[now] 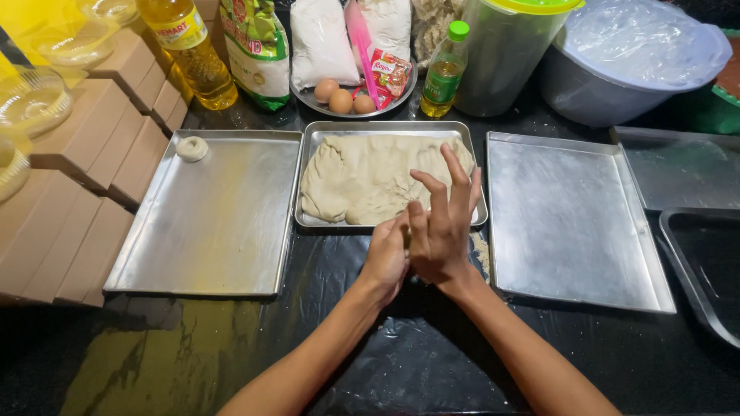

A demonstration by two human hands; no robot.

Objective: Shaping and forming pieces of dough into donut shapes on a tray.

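Observation:
My left hand (388, 254) and my right hand (443, 223) are pressed palm to palm over the front edge of the middle tray (389, 128). The right hand's fingers are spread and point up; whatever lies between the palms is hidden. A big flat slab of pale dough (362, 177) fills that tray. On the left tray (216, 223), one small ring of dough (192, 148) lies in the far left corner.
An empty steel tray (570, 223) lies at right, with further trays (694, 169) beyond it. At the back stand oil bottles (189, 46), a plate with eggs (343, 96) and bags, a plastic jar (505, 54), a covered basin (632, 58). Brown boxes (85, 185) are stacked at left.

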